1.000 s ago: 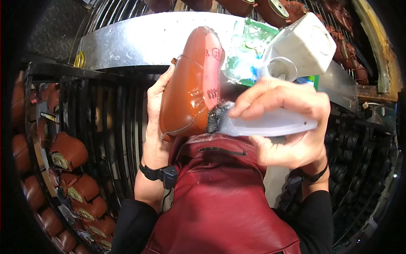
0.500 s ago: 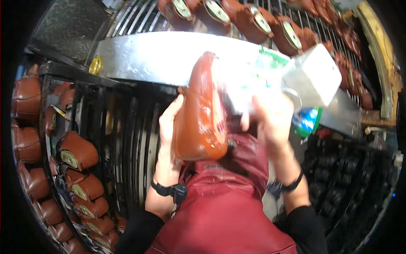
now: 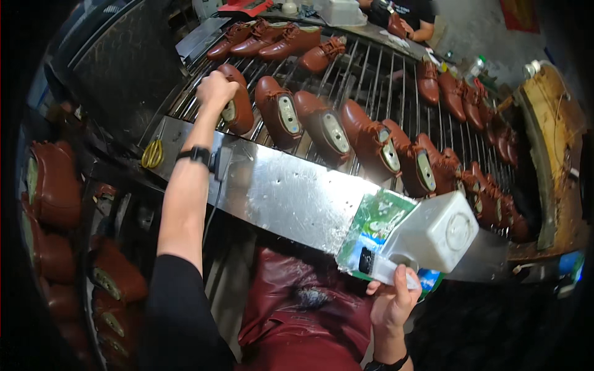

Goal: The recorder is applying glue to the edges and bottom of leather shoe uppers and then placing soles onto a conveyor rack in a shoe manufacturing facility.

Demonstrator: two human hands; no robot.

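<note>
My left hand (image 3: 215,91) reaches far forward and grips a brown leather shoe (image 3: 238,105) lying on the metal bar rack (image 3: 371,80), at the left end of a row of brown shoes (image 3: 328,127) with pale sole plates facing up. My right hand (image 3: 393,300) stays low near my red apron (image 3: 297,315), closed on the pale handle of a brush (image 3: 387,271) whose dark bristles point left. The brush sits just under a white plastic container (image 3: 436,232) with a green label.
A shiny steel ledge (image 3: 278,191) runs along the rack's near edge, with yellow-handled scissors (image 3: 152,153) at its left end. More brown shoes fill shelves at the left (image 3: 49,198) and the rack's far side (image 3: 272,40). Another person (image 3: 408,15) works at the far end.
My left hand carried the brown shoe away from my chest and set it on the rack. My right hand dropped away from the shoe with the brush to the white container.
</note>
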